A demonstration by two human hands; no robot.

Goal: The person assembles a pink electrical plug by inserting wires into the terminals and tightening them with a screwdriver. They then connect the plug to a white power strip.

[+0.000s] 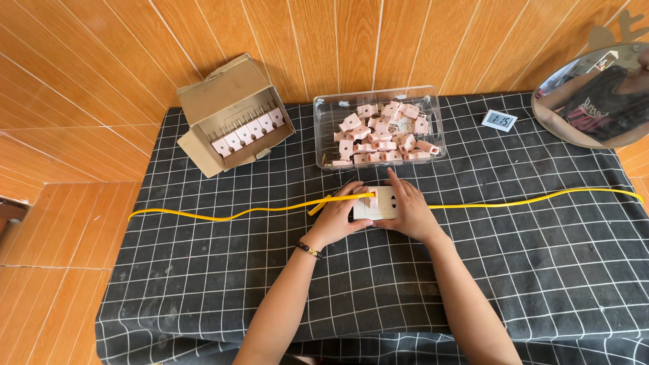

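Both hands, left hand and right hand, closed their grip on a white socket plate; it looked light, rigid, smooth, best held by its edges.

white socket block, flat, pink plug inserted

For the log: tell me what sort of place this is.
Likely a small home workbench for assembling plugs: a checked cloth on the table, a clear tub of pink plugs, and a cardboard box with plugs lined up.
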